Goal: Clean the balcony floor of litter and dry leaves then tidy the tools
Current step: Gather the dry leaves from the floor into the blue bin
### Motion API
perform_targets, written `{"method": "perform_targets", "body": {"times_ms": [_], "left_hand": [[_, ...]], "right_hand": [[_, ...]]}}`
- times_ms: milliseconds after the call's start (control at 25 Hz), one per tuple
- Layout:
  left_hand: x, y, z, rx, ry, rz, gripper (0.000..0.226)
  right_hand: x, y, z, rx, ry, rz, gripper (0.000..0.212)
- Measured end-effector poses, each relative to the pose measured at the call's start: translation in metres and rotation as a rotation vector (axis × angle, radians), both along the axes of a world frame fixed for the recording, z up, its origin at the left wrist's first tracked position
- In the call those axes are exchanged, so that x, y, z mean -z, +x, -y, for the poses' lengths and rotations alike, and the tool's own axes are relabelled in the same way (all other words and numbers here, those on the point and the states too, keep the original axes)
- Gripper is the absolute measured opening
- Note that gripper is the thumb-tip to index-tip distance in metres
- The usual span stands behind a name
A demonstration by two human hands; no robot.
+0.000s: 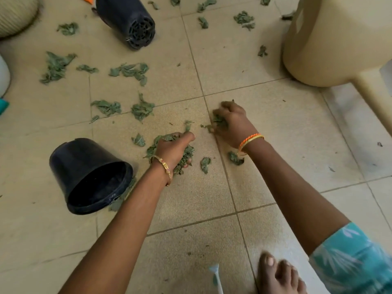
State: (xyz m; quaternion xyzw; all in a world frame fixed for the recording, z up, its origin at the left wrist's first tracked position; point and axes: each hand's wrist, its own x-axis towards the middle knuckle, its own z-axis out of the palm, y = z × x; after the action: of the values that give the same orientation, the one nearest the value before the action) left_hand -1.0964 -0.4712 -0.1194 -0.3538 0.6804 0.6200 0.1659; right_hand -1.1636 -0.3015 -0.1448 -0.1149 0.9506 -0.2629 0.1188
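Both hands down on the tiled floor point(265, 115), apart — left hand point(174, 150) grips a clump of dry leaves point(184, 155), right hand point(232, 122) curled on another bunch. More leaves scattered beyond them, near the tipped black pot point(84, 172).

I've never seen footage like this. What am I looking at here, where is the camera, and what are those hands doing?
There is no machine: a person wears one camera on the head, so you look down at their own arms above a tiled balcony floor. The left hand grips a bunch of dry leaves; the right hand closes on more leaves on the floor. Other leaves lie scattered around. A black pot lies on its side near the left arm, another black pot lies tipped further off. A beige plastic chair stands at the right, and the person's bare foot shows below.
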Motion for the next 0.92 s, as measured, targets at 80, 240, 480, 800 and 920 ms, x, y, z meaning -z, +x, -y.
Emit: {"method": "perform_targets", "body": {"times_ms": [80,240,480,800,920], "left_hand": [[0.002,0.003,0.002,-0.044,0.066,-0.013,0.020],[-0.004,0.010,-0.003,-0.021,0.215,0.002,0.014],[-0.020,0.020,-0.008,0.080,0.323,0.107,0.026],[-0.028,0.033,-0.030,0.138,0.484,0.162,0.022],[-0.022,0.042,-0.037,0.123,0.291,0.187,0.019]], "right_hand": [[0.013,0.013,-0.004,-0.003,-0.021,-0.211,0.029],[0.019,0.021,-0.014,0.021,-0.052,-0.389,0.024],[-0.027,0.036,-0.001,0.493,-0.561,-0.020,0.018],[-0.045,0.118,0.022,0.331,-0.563,0.034,0.031],[-0.044,0.127,0.013,0.169,-0.385,0.011,0.044]]}}
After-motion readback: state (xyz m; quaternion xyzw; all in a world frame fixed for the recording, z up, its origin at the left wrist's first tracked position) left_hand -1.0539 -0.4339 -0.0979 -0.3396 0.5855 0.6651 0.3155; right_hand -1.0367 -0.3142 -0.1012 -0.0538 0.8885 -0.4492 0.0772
